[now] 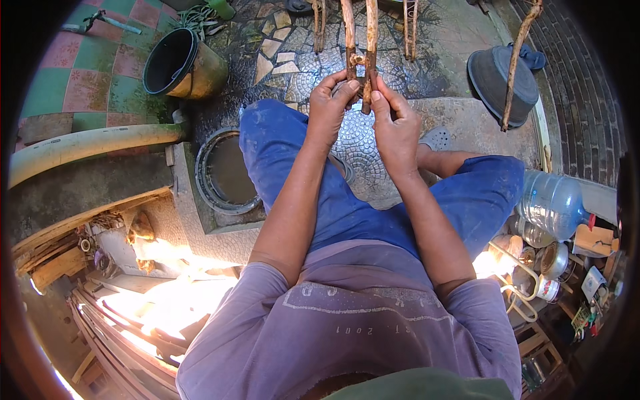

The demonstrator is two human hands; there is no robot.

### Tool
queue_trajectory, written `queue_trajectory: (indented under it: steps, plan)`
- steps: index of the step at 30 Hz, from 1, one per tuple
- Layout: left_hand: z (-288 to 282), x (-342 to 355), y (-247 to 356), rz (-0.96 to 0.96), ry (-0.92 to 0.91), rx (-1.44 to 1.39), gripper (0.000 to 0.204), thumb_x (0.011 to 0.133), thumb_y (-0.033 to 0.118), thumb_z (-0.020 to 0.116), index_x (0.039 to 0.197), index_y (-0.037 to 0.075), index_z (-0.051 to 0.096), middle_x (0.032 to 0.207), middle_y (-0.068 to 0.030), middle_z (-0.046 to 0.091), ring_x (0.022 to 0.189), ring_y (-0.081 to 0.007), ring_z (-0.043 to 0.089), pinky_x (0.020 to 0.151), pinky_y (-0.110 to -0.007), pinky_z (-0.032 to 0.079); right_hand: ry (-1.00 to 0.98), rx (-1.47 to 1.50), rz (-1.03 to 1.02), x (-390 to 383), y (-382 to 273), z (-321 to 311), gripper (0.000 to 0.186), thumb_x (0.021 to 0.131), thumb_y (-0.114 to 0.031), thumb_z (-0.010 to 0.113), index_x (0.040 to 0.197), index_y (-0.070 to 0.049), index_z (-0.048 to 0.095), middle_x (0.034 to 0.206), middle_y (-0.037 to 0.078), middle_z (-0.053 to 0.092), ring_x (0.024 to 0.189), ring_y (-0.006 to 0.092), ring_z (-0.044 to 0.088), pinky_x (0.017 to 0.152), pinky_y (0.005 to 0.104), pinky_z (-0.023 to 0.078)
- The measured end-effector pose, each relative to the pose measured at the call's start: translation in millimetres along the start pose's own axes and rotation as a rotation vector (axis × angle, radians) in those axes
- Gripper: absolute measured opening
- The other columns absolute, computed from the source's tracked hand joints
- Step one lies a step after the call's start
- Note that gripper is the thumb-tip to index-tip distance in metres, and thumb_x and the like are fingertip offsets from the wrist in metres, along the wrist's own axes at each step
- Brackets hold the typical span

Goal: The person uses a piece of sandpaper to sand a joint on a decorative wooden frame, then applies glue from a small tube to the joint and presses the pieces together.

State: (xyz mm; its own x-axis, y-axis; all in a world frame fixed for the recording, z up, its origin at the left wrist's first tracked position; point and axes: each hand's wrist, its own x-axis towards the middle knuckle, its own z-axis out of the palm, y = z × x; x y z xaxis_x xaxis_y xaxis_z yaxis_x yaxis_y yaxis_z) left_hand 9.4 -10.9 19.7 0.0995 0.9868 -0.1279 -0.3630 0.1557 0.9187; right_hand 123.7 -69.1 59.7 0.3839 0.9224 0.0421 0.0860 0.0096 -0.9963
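I sit with blue trousers over a wet patterned floor. My left hand (331, 100) and my right hand (395, 123) both grip the lower ends of two rusty brown wooden or metal bars (360, 40) joined by a short cross piece. The bars run away from me toward the top of the view. My left fingers pinch the left bar near the cross piece, and my right fingers press against the right bar just below it. The bars' far ends are cut off at the top edge.
A dark bucket (180, 63) lies tipped at the upper left, a round drain cover (223, 173) left of my knee. An upturned grey basin (500, 77) with a stick (519, 60) across it sits upper right. A clear water jug (553, 203) and pots stand at right.
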Motion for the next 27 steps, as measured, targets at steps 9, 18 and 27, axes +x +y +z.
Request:
queue_trajectory:
  steps: [9,18,27]
  plan:
    - [-6,4,-5,-0.023,0.002,-0.004,0.038,0.089,0.015,0.073,0.121,-0.001,0.062,0.095,-0.0032,0.07,0.074,-0.007,0.062,0.065,-0.021,0.048,0.027,-0.059,-0.197,37,-10,10,0.028,0.096,-0.011,0.062,0.121,0.003,0.067,0.092,0.009,0.071,0.075,0.0079,0.062,0.064,0.0243,0.05]
    - [-7,3,-6,-0.006,-0.005,-0.036,0.034,0.089,0.013,0.072,0.118,-0.004,0.064,0.097,-0.0048,0.069,0.078,-0.0081,0.064,0.07,-0.022,0.054,0.038,-0.094,-0.214,37,-4,7,0.026,0.096,-0.009,0.063,0.118,0.002,0.069,0.092,0.011,0.071,0.077,0.0106,0.063,0.066,0.0271,0.051]
    - [0,4,-6,0.052,0.009,0.023,0.034,0.088,0.008,0.07,0.117,-0.007,0.064,0.099,-0.0091,0.071,0.085,-0.0122,0.067,0.077,-0.026,0.055,-0.126,-0.83,-0.698,60,-44,-18,0.023,0.091,-0.012,0.066,0.113,-0.015,0.074,0.082,0.01,0.063,0.072,0.0285,0.066,0.063,0.0387,0.051]
